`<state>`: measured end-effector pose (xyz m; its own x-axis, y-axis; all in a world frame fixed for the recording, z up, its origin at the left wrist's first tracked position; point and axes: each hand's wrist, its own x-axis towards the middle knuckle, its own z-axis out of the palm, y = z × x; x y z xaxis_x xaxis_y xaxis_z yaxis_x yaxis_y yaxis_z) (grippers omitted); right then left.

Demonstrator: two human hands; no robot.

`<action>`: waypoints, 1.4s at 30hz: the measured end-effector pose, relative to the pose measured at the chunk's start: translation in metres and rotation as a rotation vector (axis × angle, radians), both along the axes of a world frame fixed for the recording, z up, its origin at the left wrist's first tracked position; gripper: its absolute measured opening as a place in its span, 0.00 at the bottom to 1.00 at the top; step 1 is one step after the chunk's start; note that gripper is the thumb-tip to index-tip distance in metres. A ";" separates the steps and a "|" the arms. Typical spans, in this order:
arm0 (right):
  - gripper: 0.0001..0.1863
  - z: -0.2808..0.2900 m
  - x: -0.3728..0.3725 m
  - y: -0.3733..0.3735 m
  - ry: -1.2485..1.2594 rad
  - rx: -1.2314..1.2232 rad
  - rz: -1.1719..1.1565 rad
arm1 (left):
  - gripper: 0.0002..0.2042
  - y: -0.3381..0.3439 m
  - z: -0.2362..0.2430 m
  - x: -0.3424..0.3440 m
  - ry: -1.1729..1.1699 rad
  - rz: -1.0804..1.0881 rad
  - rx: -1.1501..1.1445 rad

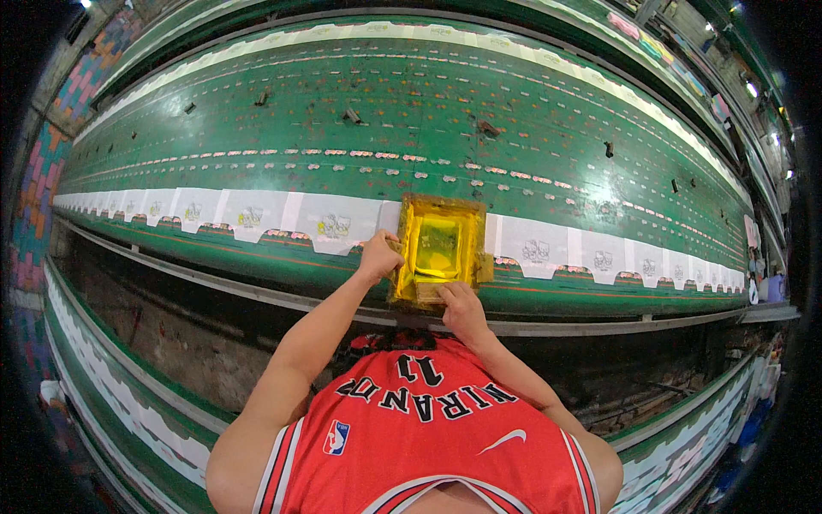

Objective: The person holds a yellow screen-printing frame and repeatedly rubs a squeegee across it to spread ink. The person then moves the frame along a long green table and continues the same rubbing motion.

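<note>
A screen-printing frame (443, 206) lies over the row of white fabric pieces on the green table. Bright yellow ink (438, 244) coats the inside of its mesh. My left hand (380, 256) is closed on the frame's left side. At the frame's near end, my right hand (463, 308) grips a squeegee (428, 292), a flat, wide blade lying across the inked area. Left of the frame, a white fabric piece (295, 214) bears a cartoon print with a yellow patch. On the right, another piece (533, 244) shows dark outlines without yellow. Whatever lies under the frame is hidden.
The long green table (411, 103) stretches to both sides, its surface marked with rows of small prints. Several small dark blocks sit on it, one a dark clip-like piece (488, 128). A metal rail (565, 327) runs along its near edge. More fabric (411, 32) lines the far edge.
</note>
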<state>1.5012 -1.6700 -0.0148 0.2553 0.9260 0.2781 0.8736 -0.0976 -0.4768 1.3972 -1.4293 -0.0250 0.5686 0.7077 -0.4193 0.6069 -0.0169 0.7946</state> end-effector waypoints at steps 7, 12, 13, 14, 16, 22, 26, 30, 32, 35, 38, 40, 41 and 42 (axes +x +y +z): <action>0.21 -0.021 0.046 0.065 -0.066 0.098 -0.041 | 0.24 0.001 -0.001 -0.003 -0.014 -0.030 0.044; 0.10 -0.010 0.108 0.127 0.061 0.017 -0.116 | 0.24 0.005 0.001 0.000 0.030 -0.072 0.084; 0.09 -0.005 0.109 0.130 0.032 0.068 -0.119 | 0.24 0.003 0.002 0.000 0.020 -0.073 0.096; 0.08 -0.007 0.106 0.129 0.032 0.045 -0.121 | 0.24 0.002 0.004 0.000 0.016 -0.052 0.028; 0.07 -0.015 0.102 0.124 0.034 0.006 -0.129 | 0.23 0.002 0.013 0.003 0.011 -0.014 -0.098; 0.14 -0.014 0.016 0.037 -0.006 0.034 -0.072 | 0.27 0.004 -0.004 -0.002 0.011 -0.003 -0.009; 0.15 -0.004 -0.001 0.019 0.007 0.046 -0.071 | 0.26 -0.003 -0.007 -0.003 -0.051 0.018 -0.016; 0.14 0.005 0.023 0.023 0.038 -0.010 -0.063 | 0.25 -0.006 0.007 0.004 -0.068 0.027 -0.054; 0.14 0.014 0.033 0.015 0.039 -0.036 -0.059 | 0.25 -0.016 0.002 0.009 -0.103 0.036 -0.038; 0.15 0.024 0.058 -0.012 0.029 0.006 -0.088 | 0.25 -0.046 0.018 0.041 -0.161 0.021 0.024; 0.15 0.030 0.094 -0.046 0.027 -0.014 -0.089 | 0.26 -0.078 0.003 0.077 -0.192 0.034 -0.053; 0.15 0.028 0.119 -0.074 0.009 -0.023 -0.099 | 0.27 -0.107 0.000 0.103 -0.195 0.027 -0.056; 0.15 0.028 0.133 -0.087 0.000 -0.028 -0.103 | 0.27 -0.123 -0.001 0.116 -0.195 0.023 -0.027; 0.15 0.027 0.143 -0.100 0.008 -0.037 -0.101 | 0.27 -0.138 -0.002 0.126 -0.186 0.020 0.000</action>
<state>1.6446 -1.7698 0.0118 0.3497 0.9051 0.2419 0.8548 -0.2026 -0.4779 1.5235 -1.5671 -0.0267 0.6222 0.7196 -0.3083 0.4501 -0.0066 0.8929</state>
